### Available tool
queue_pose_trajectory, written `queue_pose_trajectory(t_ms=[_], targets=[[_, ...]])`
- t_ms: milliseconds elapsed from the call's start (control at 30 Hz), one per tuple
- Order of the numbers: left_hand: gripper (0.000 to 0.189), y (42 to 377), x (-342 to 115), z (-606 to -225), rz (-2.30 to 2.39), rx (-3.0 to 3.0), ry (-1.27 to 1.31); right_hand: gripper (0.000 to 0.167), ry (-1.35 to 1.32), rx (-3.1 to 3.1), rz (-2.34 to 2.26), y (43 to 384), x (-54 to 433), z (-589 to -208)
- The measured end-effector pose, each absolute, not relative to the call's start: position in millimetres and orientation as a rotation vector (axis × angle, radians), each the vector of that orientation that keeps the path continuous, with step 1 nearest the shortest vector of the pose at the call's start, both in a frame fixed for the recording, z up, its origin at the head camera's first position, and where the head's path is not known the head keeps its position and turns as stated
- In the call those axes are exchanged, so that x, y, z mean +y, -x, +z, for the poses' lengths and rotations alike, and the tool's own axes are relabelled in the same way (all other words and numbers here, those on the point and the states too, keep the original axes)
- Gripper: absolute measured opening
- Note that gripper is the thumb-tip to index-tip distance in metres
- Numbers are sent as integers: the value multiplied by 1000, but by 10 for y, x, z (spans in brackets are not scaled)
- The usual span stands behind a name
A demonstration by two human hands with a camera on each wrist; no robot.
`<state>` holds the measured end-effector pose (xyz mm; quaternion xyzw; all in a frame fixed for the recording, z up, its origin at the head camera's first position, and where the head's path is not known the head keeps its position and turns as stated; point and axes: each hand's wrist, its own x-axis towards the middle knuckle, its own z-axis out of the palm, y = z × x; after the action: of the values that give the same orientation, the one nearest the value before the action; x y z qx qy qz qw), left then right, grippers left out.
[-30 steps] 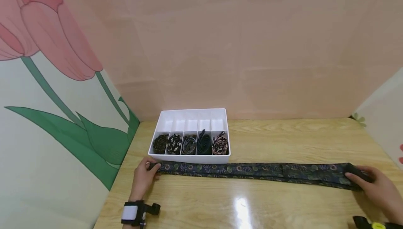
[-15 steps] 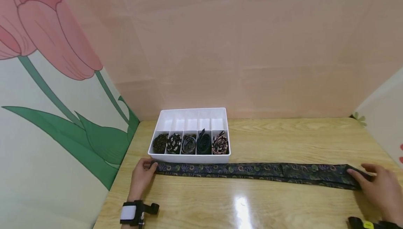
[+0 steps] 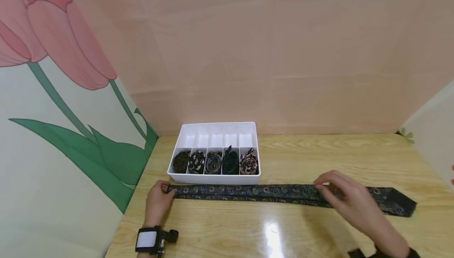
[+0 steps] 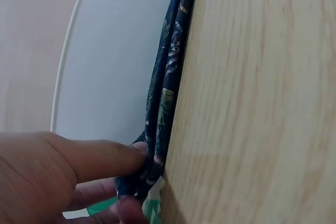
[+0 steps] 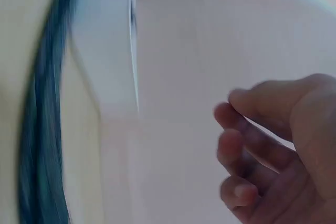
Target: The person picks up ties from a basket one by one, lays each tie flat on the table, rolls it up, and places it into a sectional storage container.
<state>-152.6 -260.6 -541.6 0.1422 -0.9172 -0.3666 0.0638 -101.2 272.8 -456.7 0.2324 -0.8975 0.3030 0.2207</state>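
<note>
A dark necktie with a leaf and flower pattern lies folded lengthwise across the table, its broad pointed end at the right. At its left end, my left hand pinches the folded tie between thumb and fingers; the left wrist view shows the thumb pressed on the fabric. My right hand hovers over the right part of the tie, fingers loosely bent. In the right wrist view nothing is between the fingers, and the tie appears blurred, apart from them.
Just behind the tie stands a white divided box. Its front compartments hold several rolled ties, such as a pinkish one; the back row is bare. A peach backdrop rises behind the wooden table.
My right hand has let go of the tie's broad end and moved left above it, leaving the pointed tip uncovered. My left hand keeps its pinch at almost the same spot.
</note>
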Motion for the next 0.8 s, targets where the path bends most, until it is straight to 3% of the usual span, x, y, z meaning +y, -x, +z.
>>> queue_pose_trajectory(t_ms=[100, 233, 433, 667, 800], targets=[[33, 1529, -2588, -5428, -1127, -2740, -442, 46, -936, -2461, 945, 977, 2185, -4629], [28, 1535, -2574, -5432, -1143, -2703, -442, 35, -1239, -2414, 993, 991, 1609, -4794], [19, 1573, -2513, -5419, -1077, -2652, -436, 25, -1423, -2494, 822, 1152, 898, -5008], [17, 1571, -2383, -5464, -1010, -2657, -347, 73, -1345, -2866, 465, 1299, 486, -5320], [17, 1554, -2340, -5460, -1001, -2660, -364, 78, -1312, -2910, 394, 1338, 449, -5426]])
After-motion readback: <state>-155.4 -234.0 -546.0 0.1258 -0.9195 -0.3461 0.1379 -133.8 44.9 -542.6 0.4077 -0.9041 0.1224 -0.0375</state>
